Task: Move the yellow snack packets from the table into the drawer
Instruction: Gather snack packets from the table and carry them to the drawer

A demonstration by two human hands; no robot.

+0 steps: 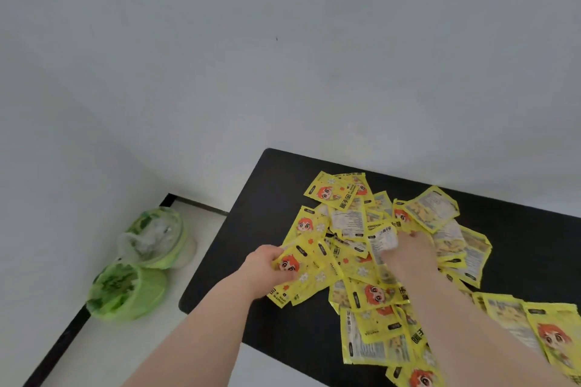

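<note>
Several yellow snack packets (361, 223) with a red-haired cartoon face lie spread in a loose heap on the black table (251, 214). My left hand (265, 267) grips a small stack of packets (301, 264) at the heap's left edge. My right hand (408, 253) reaches into the middle of the heap, its fingers curled round a packet (382, 237) and partly hidden by others. More packets (550, 333) lie at the right near corner. No drawer is in view.
The table stands against a white wall, its left edge near the room's corner. On the pale floor to the left sit two green plastic bags (125, 289) (157, 236) with contents, beside a black skirting line.
</note>
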